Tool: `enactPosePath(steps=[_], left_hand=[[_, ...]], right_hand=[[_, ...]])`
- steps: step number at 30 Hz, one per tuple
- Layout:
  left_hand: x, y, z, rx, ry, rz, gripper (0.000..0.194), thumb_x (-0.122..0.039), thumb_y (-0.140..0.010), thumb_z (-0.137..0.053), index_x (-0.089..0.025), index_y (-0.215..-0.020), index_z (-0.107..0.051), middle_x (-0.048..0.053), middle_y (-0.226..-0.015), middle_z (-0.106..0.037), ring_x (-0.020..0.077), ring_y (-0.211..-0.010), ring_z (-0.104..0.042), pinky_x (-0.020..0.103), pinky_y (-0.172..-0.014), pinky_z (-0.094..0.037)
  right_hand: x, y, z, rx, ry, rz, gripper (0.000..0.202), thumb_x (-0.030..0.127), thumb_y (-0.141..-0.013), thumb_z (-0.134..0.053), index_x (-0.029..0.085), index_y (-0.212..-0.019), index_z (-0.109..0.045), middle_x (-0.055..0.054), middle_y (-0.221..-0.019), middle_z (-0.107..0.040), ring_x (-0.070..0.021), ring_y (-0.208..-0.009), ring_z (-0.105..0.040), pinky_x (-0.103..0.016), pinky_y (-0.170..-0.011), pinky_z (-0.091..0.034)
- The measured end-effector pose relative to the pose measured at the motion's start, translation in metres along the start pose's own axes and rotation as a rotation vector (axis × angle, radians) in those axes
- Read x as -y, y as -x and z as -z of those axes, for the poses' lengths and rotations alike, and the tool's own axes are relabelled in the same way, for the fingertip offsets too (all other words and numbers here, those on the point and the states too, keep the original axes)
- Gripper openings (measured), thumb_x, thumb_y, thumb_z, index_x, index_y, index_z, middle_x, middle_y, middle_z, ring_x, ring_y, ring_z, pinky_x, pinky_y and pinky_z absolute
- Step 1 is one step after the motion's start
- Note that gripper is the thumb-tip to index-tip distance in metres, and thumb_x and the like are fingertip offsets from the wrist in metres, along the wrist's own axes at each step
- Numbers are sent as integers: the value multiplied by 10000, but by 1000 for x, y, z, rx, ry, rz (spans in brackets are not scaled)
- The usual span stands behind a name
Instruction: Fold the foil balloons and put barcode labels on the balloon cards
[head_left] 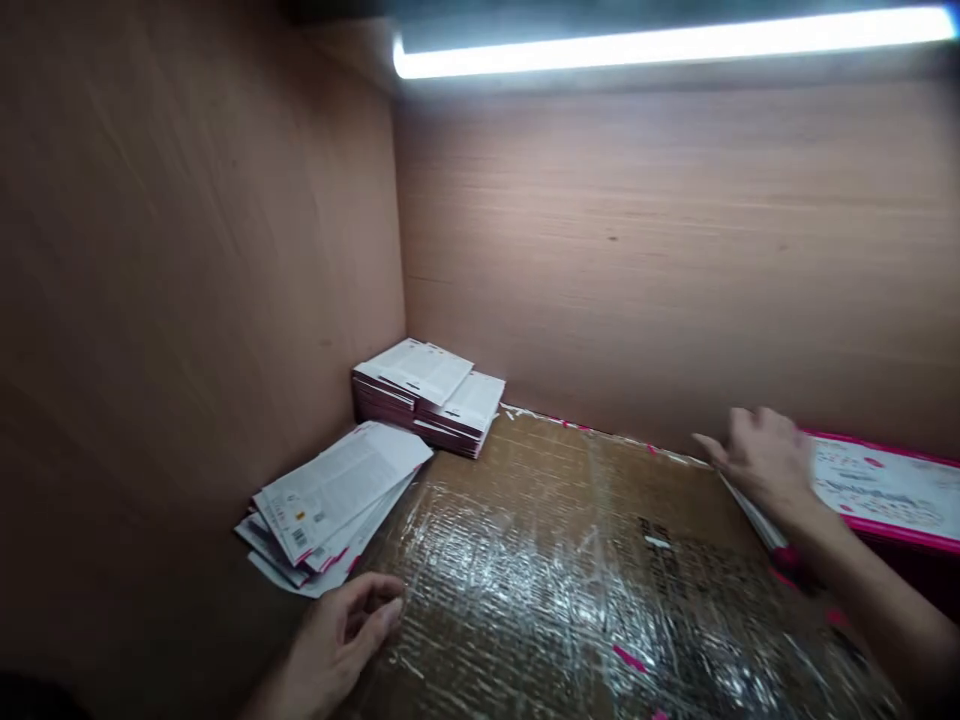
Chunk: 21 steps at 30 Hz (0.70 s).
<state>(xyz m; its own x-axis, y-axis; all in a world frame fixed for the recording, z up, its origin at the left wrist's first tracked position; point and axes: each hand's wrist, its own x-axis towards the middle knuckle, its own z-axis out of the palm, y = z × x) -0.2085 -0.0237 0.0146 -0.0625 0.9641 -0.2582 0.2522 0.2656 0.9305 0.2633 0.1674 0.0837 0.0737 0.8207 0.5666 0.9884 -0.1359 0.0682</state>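
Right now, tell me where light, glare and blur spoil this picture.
Head view: the strip light is blown out white; glare streaks the taped cardboard; the right hand is motion-blurred; the left wall falls into shadow; print on the flat sheets is unreadable.

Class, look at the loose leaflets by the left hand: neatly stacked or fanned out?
Fanned out: the loose leaflets overlap askew, edges staggered, beside the left hand.
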Motion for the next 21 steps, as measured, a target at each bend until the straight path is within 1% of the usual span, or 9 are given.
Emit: enactPosePath(steps=[1,3,5,7,9,11,13,17,21], left_hand=[[5,-2,4,-15,-102,-31,379,-531,-728,-632,-175,-856,-654,53,-763,-713,226,-744,-674,293,-658,-508],[12,-8,7,-38,-269,-66,272,-447,-770,-580,-176,-763,-604,18,-673,-651,192,-658,-622,274,-613,-465],[16,-13,3,-52,-372,-58,209,-391,-767,-567,-184,-741,-555,4,-668,-620,177,-626,-588,262,-584,-433],[18,-16,-3,-66,-448,-50,168,-359,-766,-563,-195,-752,-528,-3,-682,-610,172,-626,-578,255,-579,-414],[20,-18,-8,-93,-514,-58,125,-326,-780,-550,-206,-764,-518,-12,-682,-601,173,-644,-582,256,-601,-406],[22,-18,-10,-129,-573,-63,83,-290,-789,-539,-215,-766,-512,-20,-670,-587,177,-659,-586,260,-625,-398],[22,-18,-11,-147,-617,-52,62,-266,-794,-534,-221,-762,-505,-23,-661,-575,179,-665,-584,263,-637,-389],[20,-21,-8,-86,-643,-9,90,-263,-789,-545,-232,-748,-472,-29,-653,-557,176,-652,-562,263,-635,-374],[16,-22,-6,-40,-634,15,123,-285,-796,-541,-236,-748,-440,-26,-662,-538,181,-664,-549,274,-647,-374]], right_hand=[[37,-5,2,53,-44,136,419,450,-897,-513,90,-1062,-653,-293,-1099,-587,-393,-1068,-542,-483,-814,-409],[123,-12,8,111,-268,395,365,393,-911,-515,145,-1161,-610,-203,-1246,-565,-310,-1145,-527,-411,-923,-404],[212,-18,15,250,-421,556,378,381,-932,-496,169,-1239,-555,-156,-1306,-546,-270,-1177,-514,-375,-984,-377],[288,-22,19,290,-454,613,435,446,-918,-521,177,-1261,-527,-135,-1282,-565,-253,-1152,-530,-341,-977,-383],[344,-26,21,310,-463,622,496,511,-901,-530,172,-1262,-507,-145,-1266,-562,-261,-1160,-519,-343,-963,-390],[379,-31,18,334,-455,598,555,571,-877,-536,153,-1242,-506,-169,-1244,-557,-284,-1143,-525,-367,-927,-414],[399,-37,14,366,-432,572,598,608,-848,-555,129,-1204,-529,-191,-1209,-565,-302,-1099,-551,-384,-881,-443],[416,-53,10,430,-388,616,476,534,-872,-581,116,-1099,-606,-154,-1106,-624,-264,-1020,-605,-382,-853,-480],[425,-66,11,454,-376,750,314,364,-931,-565,156,-1166,-580,-84,-1166,-605,-208,-998,-613,-414,-857,-516]])
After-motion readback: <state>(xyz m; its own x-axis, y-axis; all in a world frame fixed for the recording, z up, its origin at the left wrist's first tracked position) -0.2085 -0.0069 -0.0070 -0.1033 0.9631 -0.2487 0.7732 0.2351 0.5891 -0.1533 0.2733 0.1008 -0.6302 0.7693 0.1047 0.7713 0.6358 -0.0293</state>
